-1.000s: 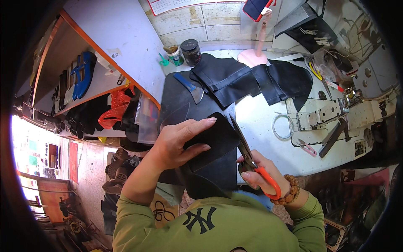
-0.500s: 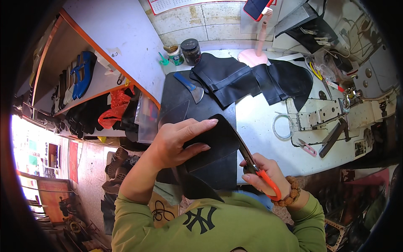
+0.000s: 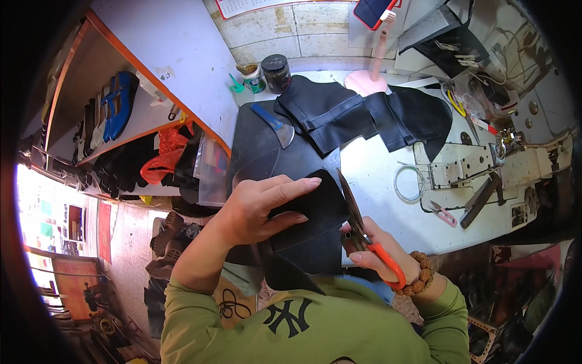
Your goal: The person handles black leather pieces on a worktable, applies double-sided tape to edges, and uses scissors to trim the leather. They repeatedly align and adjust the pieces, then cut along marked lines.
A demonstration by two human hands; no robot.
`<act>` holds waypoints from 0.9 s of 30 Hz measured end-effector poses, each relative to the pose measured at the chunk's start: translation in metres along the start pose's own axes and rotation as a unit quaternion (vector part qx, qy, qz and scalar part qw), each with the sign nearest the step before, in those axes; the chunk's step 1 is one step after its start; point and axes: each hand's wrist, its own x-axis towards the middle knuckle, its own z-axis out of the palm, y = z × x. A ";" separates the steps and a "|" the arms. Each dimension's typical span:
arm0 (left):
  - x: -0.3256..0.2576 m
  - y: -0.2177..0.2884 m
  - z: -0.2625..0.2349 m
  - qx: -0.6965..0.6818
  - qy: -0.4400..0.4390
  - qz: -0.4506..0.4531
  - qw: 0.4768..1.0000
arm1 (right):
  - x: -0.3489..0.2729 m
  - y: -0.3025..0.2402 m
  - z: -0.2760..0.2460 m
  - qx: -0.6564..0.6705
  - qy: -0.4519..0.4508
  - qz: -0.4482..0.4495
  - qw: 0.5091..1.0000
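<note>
Between the thumb and fingers of my left hand (image 3: 257, 209) is a piece of black leather (image 3: 321, 203), its lower part hanging toward my body. My right hand (image 3: 385, 249) is closed round the red handles of a pair of scissors (image 3: 388, 266). Their blades point away from me and stand apart, right beside the leather's right edge. Whether a blade touches that edge I cannot tell. Beneath the leather lies a dark cutting mat (image 3: 251, 133). A leather knife with a blue handle (image 3: 273, 124) rests on the mat beyond my left hand.
Black leather pieces (image 3: 330, 115) lie at the back of the white table (image 3: 376, 176). To the right are a sewing machine (image 3: 467, 161), a coil of clear tubing (image 3: 409, 183), pink thread snips (image 3: 445, 213) and a hammer (image 3: 482, 200). A phone on a pink stand (image 3: 367, 84) and two jars (image 3: 276, 73) stand behind.
The scissor blades have opened and swung slightly away from the leather's right edge. The leather and my left hand have shifted a little to the right.
</note>
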 end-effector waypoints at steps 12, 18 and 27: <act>0.000 -0.002 -0.001 -0.022 -0.006 -0.002 1.000 | -0.001 -0.005 0.001 -0.027 0.034 0.029 0.999; 0.000 -0.003 -0.001 -0.027 -0.016 -0.005 0.999 | -0.003 -0.005 0.001 -0.012 0.040 0.036 0.998; 0.003 0.001 -0.002 0.006 -0.007 -0.039 0.999 | -0.002 -0.003 0.000 0.056 0.100 0.047 0.992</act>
